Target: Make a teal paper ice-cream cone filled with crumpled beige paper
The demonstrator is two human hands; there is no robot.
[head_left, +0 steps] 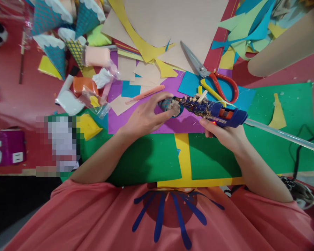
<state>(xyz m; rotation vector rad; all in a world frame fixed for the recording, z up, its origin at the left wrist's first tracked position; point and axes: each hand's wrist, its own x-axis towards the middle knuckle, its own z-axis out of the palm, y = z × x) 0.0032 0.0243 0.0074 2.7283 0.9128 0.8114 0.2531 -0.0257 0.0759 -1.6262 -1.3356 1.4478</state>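
My left hand (143,113) is closed around a small teal cone (176,107), whose wide end, with something crumpled and greyish inside, faces right. In my right hand (226,136) is a dark blue glue gun (217,112), its front part crusted with glue and flecks. The gun's nozzle points left and reaches the cone's rim; whether they touch, I cannot tell. A long clear glue stick (285,134) sticks out of the gun's back. Just beyond the gun lie scissors (211,76) with red and yellow handles, and an orange highlighter (146,94) rests beyond my left hand.
Teal and yellow cones with white scalloped rims (51,52) stand at the far left, near bagged clay packs (96,56). Purple (115,118) and green sheets (214,157) cover the table before me. A cardboard tube (285,45) and paper scraps (246,31) occupy the far right.
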